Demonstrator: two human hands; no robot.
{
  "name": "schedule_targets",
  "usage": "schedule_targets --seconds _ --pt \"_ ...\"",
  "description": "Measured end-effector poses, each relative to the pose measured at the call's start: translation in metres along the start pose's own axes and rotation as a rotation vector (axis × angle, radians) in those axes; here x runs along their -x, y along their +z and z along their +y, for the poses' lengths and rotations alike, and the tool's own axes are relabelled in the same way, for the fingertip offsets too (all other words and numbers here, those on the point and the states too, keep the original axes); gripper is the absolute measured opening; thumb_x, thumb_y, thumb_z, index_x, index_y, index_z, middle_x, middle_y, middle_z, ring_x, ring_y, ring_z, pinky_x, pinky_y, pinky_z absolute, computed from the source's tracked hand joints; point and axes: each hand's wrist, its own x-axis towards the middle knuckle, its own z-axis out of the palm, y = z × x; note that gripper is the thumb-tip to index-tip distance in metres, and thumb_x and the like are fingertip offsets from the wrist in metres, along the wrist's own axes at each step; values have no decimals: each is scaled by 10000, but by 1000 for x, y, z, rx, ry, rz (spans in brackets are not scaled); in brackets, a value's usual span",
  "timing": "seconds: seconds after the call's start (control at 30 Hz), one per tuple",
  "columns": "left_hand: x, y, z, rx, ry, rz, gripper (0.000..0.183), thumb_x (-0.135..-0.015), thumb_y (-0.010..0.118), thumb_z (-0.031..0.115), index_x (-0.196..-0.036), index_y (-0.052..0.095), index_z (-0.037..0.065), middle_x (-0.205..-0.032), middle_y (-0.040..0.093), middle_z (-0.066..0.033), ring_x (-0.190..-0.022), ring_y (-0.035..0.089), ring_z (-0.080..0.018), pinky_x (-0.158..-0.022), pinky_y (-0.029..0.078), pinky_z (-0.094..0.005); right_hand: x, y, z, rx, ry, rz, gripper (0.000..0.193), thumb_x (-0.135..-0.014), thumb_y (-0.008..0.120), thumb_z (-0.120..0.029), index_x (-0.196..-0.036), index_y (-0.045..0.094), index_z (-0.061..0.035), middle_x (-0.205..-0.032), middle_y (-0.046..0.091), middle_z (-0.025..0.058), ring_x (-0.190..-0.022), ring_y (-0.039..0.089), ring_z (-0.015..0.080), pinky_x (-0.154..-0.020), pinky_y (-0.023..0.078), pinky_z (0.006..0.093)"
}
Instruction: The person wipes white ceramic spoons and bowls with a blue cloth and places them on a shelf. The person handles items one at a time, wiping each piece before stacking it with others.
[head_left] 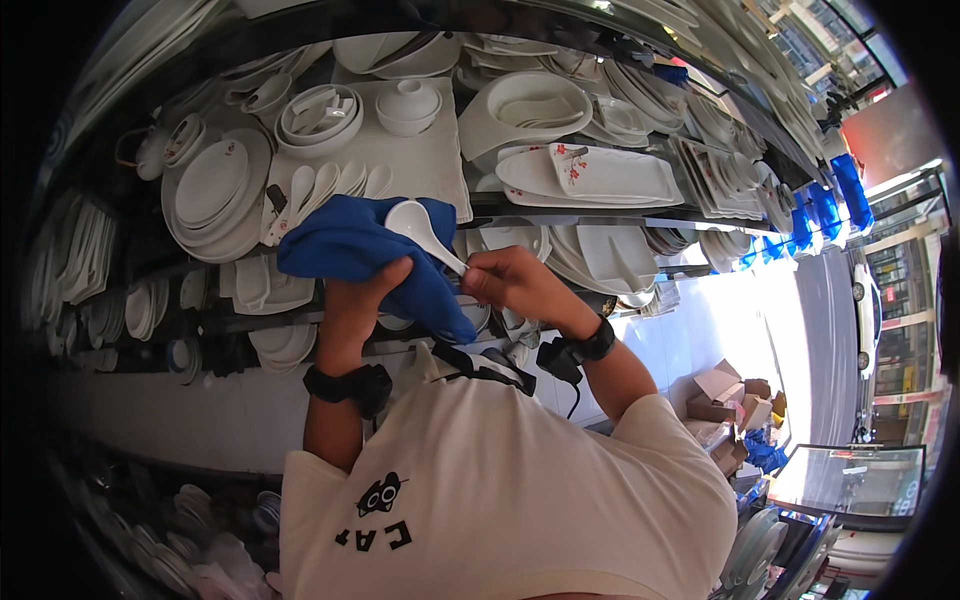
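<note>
My right hand (pixel 512 284) pinches the handle end of a white ceramic soup spoon (pixel 420 228), its bowl pointing up and to the left. Bunched over my left hand (pixel 372 284) is a blue cloth (pixel 338 238), gripped with the thumb on its near side. The spoon's bowl lies against the cloth, and a corner of the cloth hangs down between my wrists. Just beyond the cloth, several similar white spoons (pixel 326 180) lie in a row on a pale sheet (pixel 436 158) on the shelf. Most of my left fingers are hidden by the cloth.
Stacked white plates (pixel 212 185) stand left of the sheet, with nested bowls (pixel 318 118) and a small covered bowl (pixel 408 102) on it. Flower-patterned rectangular dishes (pixel 610 172) lie to the right. Lower shelves hold more crockery. Cardboard boxes (pixel 722 392) sit on the floor at right.
</note>
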Motion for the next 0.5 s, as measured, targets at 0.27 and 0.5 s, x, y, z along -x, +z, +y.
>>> schedule_targets --seconds 0.27,0.5 --pt "6 -24 0 35 11 32 618 -777 748 148 -1303 459 -1 -1203 574 -103 -1109 570 -219 -974 459 -372 -5 -82 0 717 -380 551 253 -815 582 64 -1044 669 -2 -811 654 138 -638 616 223 -623 490 313" --pt "25 -42 -10 -34 -70 -69 480 -767 760 181 -1173 558 23 -1186 573 -78 -1126 534 -191 -1010 396 -354 -53 -207 9 1362 -123 875 146 -866 584 -150 -948 705 -151 -877 667 98 -781 656 341 -646 520 440"
